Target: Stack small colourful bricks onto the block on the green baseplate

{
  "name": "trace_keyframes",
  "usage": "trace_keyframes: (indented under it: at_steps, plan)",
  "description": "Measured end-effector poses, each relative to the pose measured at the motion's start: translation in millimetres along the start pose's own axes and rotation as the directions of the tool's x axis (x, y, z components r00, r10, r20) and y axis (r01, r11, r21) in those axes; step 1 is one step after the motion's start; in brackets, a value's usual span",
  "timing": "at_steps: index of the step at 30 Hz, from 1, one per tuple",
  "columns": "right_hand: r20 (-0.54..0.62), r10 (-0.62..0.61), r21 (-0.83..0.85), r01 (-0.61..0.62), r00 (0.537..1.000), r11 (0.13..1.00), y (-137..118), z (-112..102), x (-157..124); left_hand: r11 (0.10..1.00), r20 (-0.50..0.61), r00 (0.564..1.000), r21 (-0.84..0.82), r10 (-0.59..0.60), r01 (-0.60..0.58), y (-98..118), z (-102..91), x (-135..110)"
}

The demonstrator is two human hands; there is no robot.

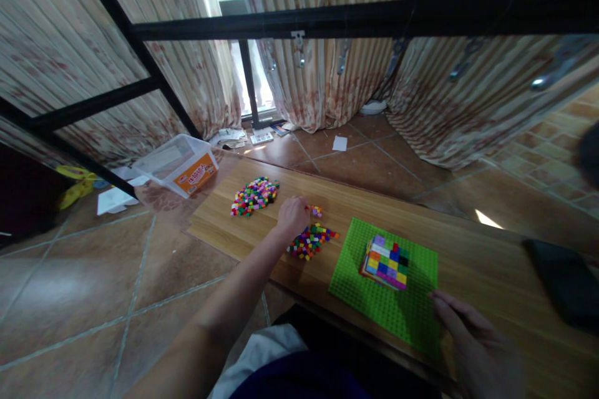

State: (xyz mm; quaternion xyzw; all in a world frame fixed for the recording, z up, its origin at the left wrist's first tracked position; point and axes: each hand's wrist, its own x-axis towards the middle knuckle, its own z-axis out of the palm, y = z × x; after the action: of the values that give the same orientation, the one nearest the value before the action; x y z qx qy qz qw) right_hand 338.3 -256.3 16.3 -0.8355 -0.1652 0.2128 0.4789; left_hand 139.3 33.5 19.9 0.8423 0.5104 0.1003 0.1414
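Observation:
My left hand [294,217] is over the wooden table between loose heaps of small toy bricks, its fingers curled downward. Its fingertips are partly hidden, and I cannot make out what they hold, if anything. Just beyond them lie a few pink and orange bricks [317,211]; a mixed heap of bricks [313,240] is right beside the hand. A green baseplate [349,262] carries a block of stacked multicoloured bricks [386,262]. At the plate's right edge is my right hand [472,336], thumb and forefinger pinched together; anything between them is too small to see.
Another brick heap [255,196] lies on the table's left part. Past that end stands a clear plastic box [187,165] with an orange label. A dark phone-like object [561,280] rests at the right. A black metal bar [327,22] with hanging clips crosses above the table.

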Motion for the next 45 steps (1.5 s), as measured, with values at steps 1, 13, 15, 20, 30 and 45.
trace_keyframes:
  at_steps: [1, 13, 15, 20, 30, 45]
  plan:
    - [-0.001, -0.012, 0.006, 0.012, 1.0, 1.0, 0.6, 1.1, -0.2, 1.0, 0.001, 1.0, 0.003, -0.002, 0.002, 0.3, 0.1, -0.1]
    - [-0.024, 0.05, -0.008, -0.05, 0.998, 0.999, 7.3, -4.3, -0.5, 0.999, -0.018, 0.999, 0.016, -0.031, 0.032, 1.6, 4.0, 1.0]
    - [-0.026, 0.047, 0.016, -0.047, 0.999, 0.999, 8.0, -5.5, -0.6, 0.999, -0.02, 0.999, 0.014, -0.033, 0.033, 1.4, 4.3, 0.6]
    - [-0.089, 0.082, 0.025, -0.08, 0.993, 0.996, 1.6, -8.7, -2.4, 0.999, -0.022, 0.999, 0.011, -0.039, 0.039, 0.8, 5.1, 1.0]
    - [-0.256, 0.149, -0.088, -0.176, 0.955, 0.98, 24.6, -22.4, 11.9, 0.997, -0.026, 0.998, -0.043, -0.062, 0.061, 1.0, 6.4, 1.9]
    - [-0.17, -0.014, -0.059, 0.004, 0.985, 0.998, -10.3, -14.7, -8.9, 0.721, 0.042, 0.998, -0.691, -0.044, 0.061, 16.6, -27.6, -33.0]
